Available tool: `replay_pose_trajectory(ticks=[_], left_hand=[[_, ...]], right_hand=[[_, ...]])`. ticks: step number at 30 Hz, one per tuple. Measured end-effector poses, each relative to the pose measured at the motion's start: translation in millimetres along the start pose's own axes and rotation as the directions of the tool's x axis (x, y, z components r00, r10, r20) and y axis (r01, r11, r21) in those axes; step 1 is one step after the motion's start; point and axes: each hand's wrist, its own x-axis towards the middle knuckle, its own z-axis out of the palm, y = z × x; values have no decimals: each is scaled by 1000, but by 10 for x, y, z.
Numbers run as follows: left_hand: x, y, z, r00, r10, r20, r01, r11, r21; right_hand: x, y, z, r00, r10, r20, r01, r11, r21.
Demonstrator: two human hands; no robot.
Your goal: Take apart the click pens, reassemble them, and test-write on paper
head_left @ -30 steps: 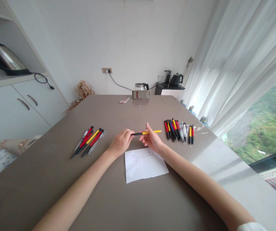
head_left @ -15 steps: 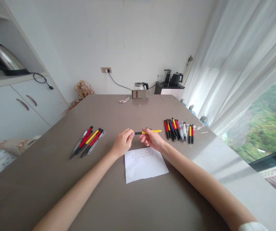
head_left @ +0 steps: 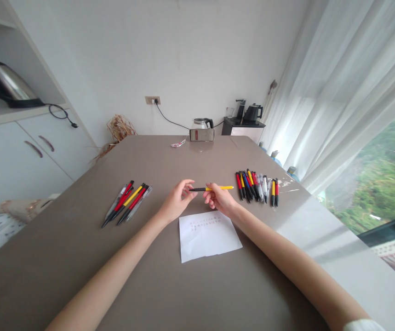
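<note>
A yellow and black pen (head_left: pixel 214 188) lies level above the sheet of paper, its dark tip pointing left. My right hand (head_left: pixel 219 198) is closed on its yellow barrel, thumb and fingers pinching it. Beside the tip is my left hand (head_left: pixel 177 202), thumb and fingers spread apart; whether a finger still touches the tip is hard to see. Below both hands a white sheet of paper (head_left: pixel 209 241) with a few lines of handwriting rests on the table.
Several pens (head_left: pixel 128 202) lie at the left of the brown table (head_left: pixel 156 161), and a larger row of pens (head_left: pixel 252 186) at the right. A glass pot (head_left: pixel 200 123) stands behind a small box (head_left: pixel 202 134) at the far edge. A crumpled wrapper (head_left: pixel 178 144) lies nearby.
My left hand's fingers have come apart from their pinch on the pen's dark tip, uncovering it. The pen stays in my right hand, shifted very slightly right.
</note>
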Motion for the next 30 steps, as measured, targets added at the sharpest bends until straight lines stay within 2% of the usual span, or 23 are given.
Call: replay_pose_trajectory(ticks=[2, 4, 11, 16, 22, 30], left_hand=[[-6, 35, -15, 998, 62, -21, -61, 997, 52], [-10, 52, -20, 997, 76, -22, -74, 994, 83], [-21, 42, -12, 999, -37, -2, 37, 993, 114], [-14, -24, -32, 990, -125, 61, 124, 992, 23], [36, -126, -6, 998, -57, -8, 54, 979, -194], [20, -146, 3, 995, -101, -12, 98, 983, -153]], right_hand=[[-5, -3, -3, 1000, 4, 3, -4, 1000, -3], [-6, 3, -6, 1000, 4, 8, -4, 1000, -2], [6, 35, -8, 1000, -9, 27, 9, 1000, 6], [8, 38, -10, 998, -32, 52, 32, 999, 1], [32, 47, -44, 999, -44, 16, 44, 999, 11], [38, 53, -40, 998, -46, 45, 46, 999, -3]])
